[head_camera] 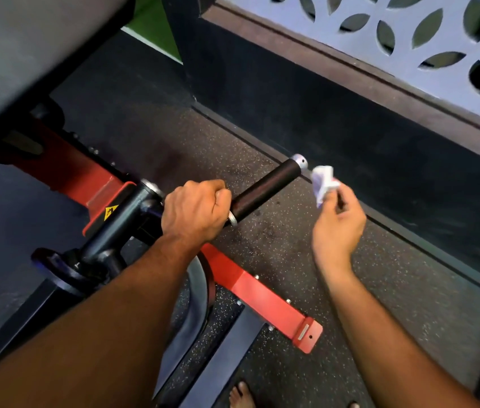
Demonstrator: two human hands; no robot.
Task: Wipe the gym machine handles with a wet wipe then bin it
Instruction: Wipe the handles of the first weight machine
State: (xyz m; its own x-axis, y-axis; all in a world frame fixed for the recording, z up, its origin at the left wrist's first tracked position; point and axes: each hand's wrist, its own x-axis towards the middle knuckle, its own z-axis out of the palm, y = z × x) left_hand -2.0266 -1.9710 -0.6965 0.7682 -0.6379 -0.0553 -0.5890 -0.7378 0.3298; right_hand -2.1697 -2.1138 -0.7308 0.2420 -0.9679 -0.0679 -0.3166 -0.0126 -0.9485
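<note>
The left hand [196,212] grips the inner end of the black handle [265,188], and the right hand [337,223] pinches the crumpled wipe [324,181] just beside the handle's silver end cap [300,162], so wiping seems unfinished and binning remains. The handle's long axis points up-right, away from the red frame [262,295], toward the wall [350,128].

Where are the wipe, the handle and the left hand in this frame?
wipe [324,179], head view, middle of the crumpled white wad.
handle [265,188], head view, bare black grip.
left hand [196,212], head view, back of the hand.
</note>
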